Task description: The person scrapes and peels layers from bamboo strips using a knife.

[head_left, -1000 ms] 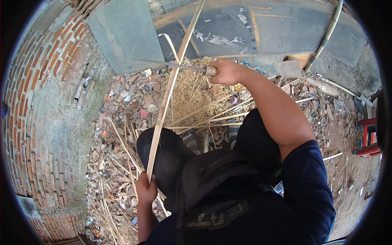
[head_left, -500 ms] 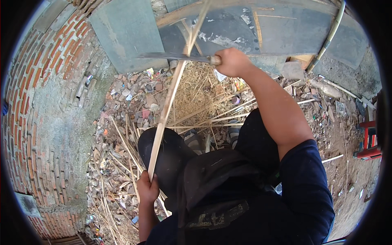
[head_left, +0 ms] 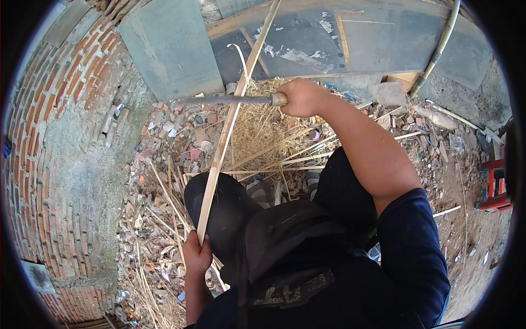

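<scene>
While gripping the lower end of a long bamboo strip (head_left: 219,159), left hand (head_left: 196,255) stays closed around it at knee height; right hand (head_left: 298,97) clenched on the handle of a long knife (head_left: 227,101), blade laid across the strip's upper part. Split shavings (head_left: 159,208) already littering the rubble (head_left: 181,131); most of the strip apparently left unworked.

Long bamboo strip (head_left: 222,148): lower end gripped in the left hand (head_left: 196,255) beside the left knee, running up and away to the boards (head_left: 350,38) leaning at the far side. Long-bladed knife (head_left: 219,100): handle clasped in the right hand (head_left: 298,97), blade lying crosswise to the left, over the strip. Straw heap (head_left: 263,131) ahead of the knees, below the knife; brick wall (head_left: 49,164) at left; rubble (head_left: 164,137) between wall and straw; loose slats (head_left: 159,219) left of the left knee.
</scene>
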Tool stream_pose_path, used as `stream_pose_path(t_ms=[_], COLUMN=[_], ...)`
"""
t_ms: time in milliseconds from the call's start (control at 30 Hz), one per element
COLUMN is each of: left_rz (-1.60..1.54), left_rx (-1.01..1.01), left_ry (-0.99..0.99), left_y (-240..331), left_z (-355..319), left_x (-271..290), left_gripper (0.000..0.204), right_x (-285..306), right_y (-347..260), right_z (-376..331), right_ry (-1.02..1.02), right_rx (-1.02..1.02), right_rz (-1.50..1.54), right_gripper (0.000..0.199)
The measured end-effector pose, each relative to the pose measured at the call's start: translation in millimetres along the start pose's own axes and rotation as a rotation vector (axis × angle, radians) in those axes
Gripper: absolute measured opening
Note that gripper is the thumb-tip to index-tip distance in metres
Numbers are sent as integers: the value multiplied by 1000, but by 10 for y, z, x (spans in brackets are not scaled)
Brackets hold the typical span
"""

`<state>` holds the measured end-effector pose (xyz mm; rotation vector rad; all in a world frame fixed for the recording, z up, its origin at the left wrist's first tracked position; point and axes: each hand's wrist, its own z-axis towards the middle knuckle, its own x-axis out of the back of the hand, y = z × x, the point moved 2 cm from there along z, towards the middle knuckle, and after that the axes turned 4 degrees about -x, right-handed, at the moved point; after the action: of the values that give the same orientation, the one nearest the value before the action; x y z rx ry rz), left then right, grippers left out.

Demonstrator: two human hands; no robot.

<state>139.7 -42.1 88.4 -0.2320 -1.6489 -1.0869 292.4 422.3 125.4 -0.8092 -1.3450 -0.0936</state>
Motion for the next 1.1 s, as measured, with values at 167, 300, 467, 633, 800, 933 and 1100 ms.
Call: stream_pose_path(t_ms=[167, 300, 467, 633, 800, 933, 1100], left_rz=[65, 37, -42, -39, -49, -11, 4], left_rx=[-20, -32, 9, 16, 9, 7, -26], left_ry=[-3, 7, -24, -31, -33, -21, 13], left_y=[-42, -48, -78, 7, -21, 25, -41], left_z=[0, 11, -8, 20, 7, 17, 8], left_x=[10, -4, -25, -4, 11, 3, -16], left_gripper=[21, 22, 20, 20, 21, 21, 19], right_x=[-47, -35, 128, 77, 80, 35, -15], right_y=[-369, -483, -235, 233, 187, 110, -232], right_z=[-105, -128, -43, 42, 34, 6, -50], right_ry=[-16, -67, 46, 310, 233, 105, -33], right_rx=[173, 226, -15, -111, -84, -32, 82], right_rz=[-157, -206, -217, -21, -28, 114, -31], right_gripper=[19, 21, 25, 20, 23, 22, 19])
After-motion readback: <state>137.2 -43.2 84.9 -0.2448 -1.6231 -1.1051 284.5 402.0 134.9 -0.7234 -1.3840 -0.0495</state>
